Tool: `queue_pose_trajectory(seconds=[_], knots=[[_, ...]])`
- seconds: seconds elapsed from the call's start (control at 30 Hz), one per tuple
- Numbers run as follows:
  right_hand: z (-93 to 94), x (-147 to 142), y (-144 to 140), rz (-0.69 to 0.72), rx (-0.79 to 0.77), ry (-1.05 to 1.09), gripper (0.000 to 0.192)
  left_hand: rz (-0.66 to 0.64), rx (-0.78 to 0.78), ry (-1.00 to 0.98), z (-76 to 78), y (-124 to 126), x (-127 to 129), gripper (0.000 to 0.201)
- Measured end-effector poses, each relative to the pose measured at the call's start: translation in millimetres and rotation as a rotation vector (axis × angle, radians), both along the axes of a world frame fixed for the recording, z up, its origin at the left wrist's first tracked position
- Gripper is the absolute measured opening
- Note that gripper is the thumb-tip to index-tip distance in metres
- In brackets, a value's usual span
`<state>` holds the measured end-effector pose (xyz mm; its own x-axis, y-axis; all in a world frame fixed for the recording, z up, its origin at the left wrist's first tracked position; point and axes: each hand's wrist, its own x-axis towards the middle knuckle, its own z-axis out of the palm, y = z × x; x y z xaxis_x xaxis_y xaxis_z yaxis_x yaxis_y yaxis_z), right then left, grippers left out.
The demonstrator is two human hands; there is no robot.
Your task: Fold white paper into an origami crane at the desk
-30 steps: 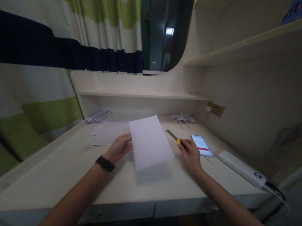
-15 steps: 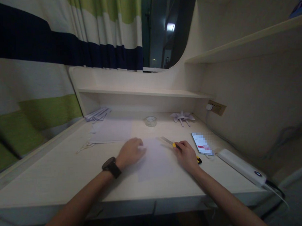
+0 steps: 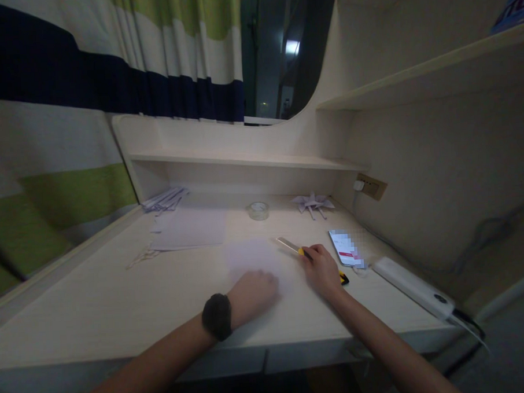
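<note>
Right hand (image 3: 321, 270) closed round yellow-black cutter (image 3: 301, 251), blade (image 3: 288, 245) out toward 10 o'clock. Left hand (image 3: 254, 295) blurred over near part of white sheet (image 3: 249, 255); can't tell if gripping. Tape roll (image 3: 258, 210) at sheet's 12, phone (image 3: 343, 246) at 3.

Left, free desk (image 3: 97, 308); right, phone (image 3: 342, 245) blocking

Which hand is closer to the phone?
The right hand. Holding the knife, it is just left of the phone and slightly closer to the person. The left hand is much farther left, at the paper.
</note>
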<state>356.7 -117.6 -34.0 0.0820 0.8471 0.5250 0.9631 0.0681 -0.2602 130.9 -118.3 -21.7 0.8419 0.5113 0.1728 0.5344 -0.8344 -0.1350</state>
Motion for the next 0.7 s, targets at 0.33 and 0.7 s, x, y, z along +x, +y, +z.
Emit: queue_pose_trajectory(seconds=[0.33,0.7], knots=[[1.8,-2,-3,0.022,-0.058,-0.078,0.021,0.208,-0.056,-0.094,6.9,-1,1,0.026],[-1.5,-12,-6,0.250,-0.085,-0.193,0.016,0.419,-0.160,-0.432,20.9,18,-1,0.038]])
